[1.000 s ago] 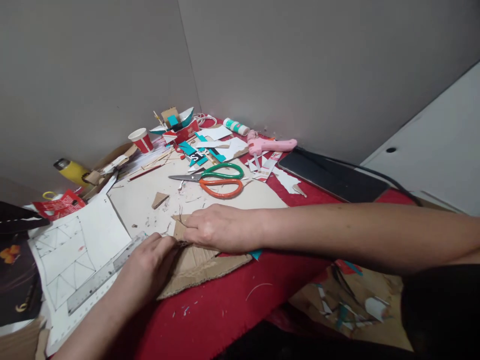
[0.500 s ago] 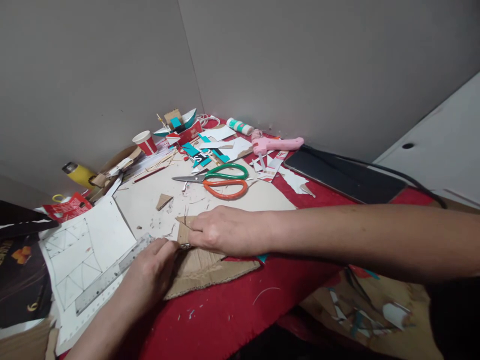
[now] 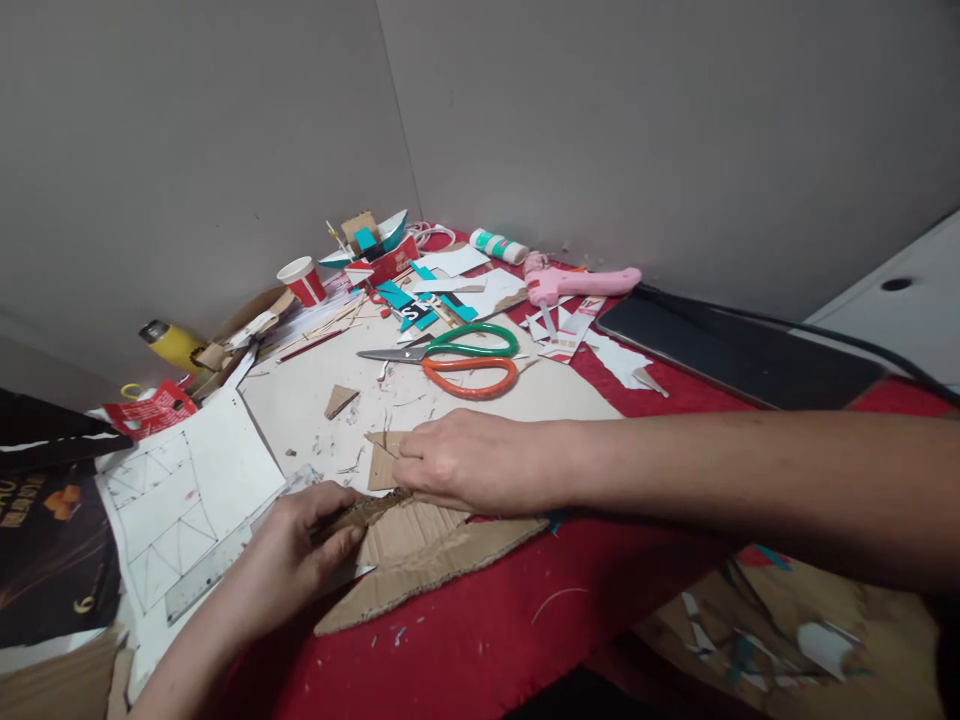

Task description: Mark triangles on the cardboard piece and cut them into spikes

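A brown corrugated cardboard piece [image 3: 442,560] with a rough, curved front edge lies at the table's front. My left hand [image 3: 292,545] is at its left side, thumb and fingers closed around a raised, torn-looking strip of the cardboard. Curled fingers of my right hand [image 3: 472,462] press on the cardboard's back edge; their tips are hidden. Beside those fingers, a smaller pointed cardboard part [image 3: 381,468] shows. Scissors [image 3: 469,361] with one green and one orange handle lie beyond my right hand, blades pointing left. A loose cardboard scrap [image 3: 341,401] rests on the pale board [image 3: 300,385].
Left are a paper with drawn triangles [image 3: 169,500] and a clear ruler [image 3: 199,575]. At the back stand a paper cup [image 3: 301,282], a yellow bottle [image 3: 172,346] and a model boat [image 3: 375,240]. A pink glue gun [image 3: 585,281] and dark tablet-like slab [image 3: 742,350] lie right.
My left hand has shifted its grip on the cardboard, its thumb now apart from the front part, so more of the sheet's left end shows. My right hand stays on the cardboard. The view has shifted slightly.
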Demonstrator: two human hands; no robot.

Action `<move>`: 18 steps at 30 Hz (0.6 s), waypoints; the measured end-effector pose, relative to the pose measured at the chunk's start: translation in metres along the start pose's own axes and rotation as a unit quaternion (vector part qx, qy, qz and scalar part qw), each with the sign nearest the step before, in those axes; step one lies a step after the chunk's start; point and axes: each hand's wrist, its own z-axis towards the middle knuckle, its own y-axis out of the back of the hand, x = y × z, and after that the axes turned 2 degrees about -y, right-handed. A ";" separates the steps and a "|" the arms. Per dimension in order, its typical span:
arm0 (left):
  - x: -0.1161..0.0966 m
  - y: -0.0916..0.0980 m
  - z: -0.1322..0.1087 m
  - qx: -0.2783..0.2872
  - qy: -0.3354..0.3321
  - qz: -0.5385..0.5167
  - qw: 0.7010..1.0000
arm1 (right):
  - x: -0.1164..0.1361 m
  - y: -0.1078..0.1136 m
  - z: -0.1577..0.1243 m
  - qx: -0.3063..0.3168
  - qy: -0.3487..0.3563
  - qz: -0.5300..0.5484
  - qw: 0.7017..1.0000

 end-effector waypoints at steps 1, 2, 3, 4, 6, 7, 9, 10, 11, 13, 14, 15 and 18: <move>0.000 0.000 0.001 0.001 -0.003 0.016 1.000 | 0.000 0.000 0.000 0.002 0.000 -0.001 1.000; -0.001 0.000 0.002 0.002 -0.006 0.031 0.999 | 0.000 -0.001 0.001 0.004 0.000 -0.001 1.000; -0.001 0.000 0.003 0.004 -0.009 0.044 0.999 | -0.001 -0.002 0.001 0.006 -0.001 0.000 1.000; -0.002 0.000 0.004 0.007 -0.014 0.053 0.998 | -0.001 -0.002 0.001 0.007 -0.002 0.001 1.000; -0.002 0.000 0.004 0.013 -0.024 0.064 0.998 | -0.002 -0.003 0.001 0.012 -0.002 0.007 1.000; -0.002 0.000 0.004 0.015 -0.029 0.068 0.997 | -0.002 -0.004 0.001 0.015 0.000 0.011 1.000; -0.003 0.000 0.003 0.015 -0.034 0.076 0.996 | -0.002 -0.003 0.001 0.021 0.002 0.019 1.000; -0.003 -0.001 0.002 0.014 -0.034 0.081 0.996 | -0.002 -0.003 0.001 0.023 0.002 0.022 0.999; -0.004 -0.001 0.002 0.014 -0.033 0.086 0.996 | -0.002 -0.002 0.001 0.024 0.000 0.022 0.999; -0.004 -0.002 0.002 0.013 -0.031 0.095 0.995 | -0.001 -0.001 0.001 0.028 -0.005 0.020 0.999; -0.005 -0.003 0.002 0.013 -0.031 0.101 0.994 | -0.001 0.000 0.001 0.030 -0.006 0.019 0.999; -0.005 -0.003 0.003 0.013 -0.032 0.107 0.994 | -0.001 0.000 0.001 0.032 -0.005 0.020 0.999; -0.008 -0.001 0.007 0.020 -0.033 0.115 0.993 | -0.001 0.001 0.002 0.031 -0.002 0.027 0.999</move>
